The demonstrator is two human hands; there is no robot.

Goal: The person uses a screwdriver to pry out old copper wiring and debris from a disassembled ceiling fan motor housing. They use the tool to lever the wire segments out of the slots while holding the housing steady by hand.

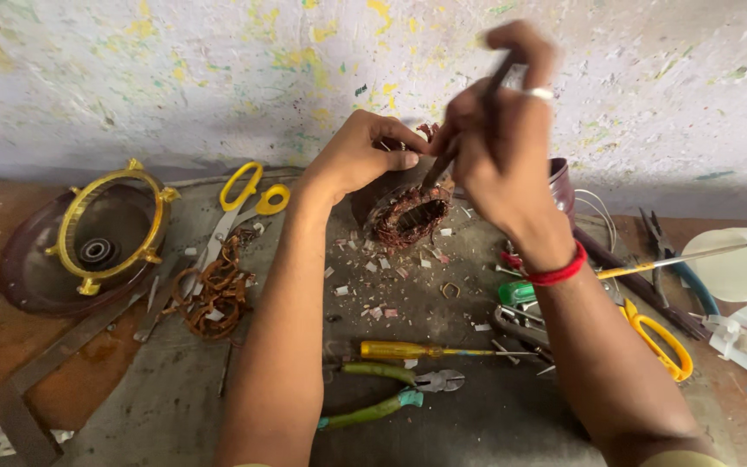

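Note:
A round motor stator (411,216) wound with reddish copper wire stands tilted on the grey worktop (175,398), near the wall. My left hand (358,154) grips its upper left rim. My right hand (499,143), with a ring and a red wrist thread, is closed on a thin dark rod-like tool (469,121) whose tip pokes into the stator's windings. Small bits of paper and wire (373,277) lie scattered in front of the stator.
A yellow-handled screwdriver (408,350) and green-handled cutters (382,393) lie between my arms. Yellow scissors (244,203), a tangle of old copper wire (213,294) and a brown cover with a gold ring (97,233) sit left. More tools, scissors (659,342) and a white roll (737,264) lie right.

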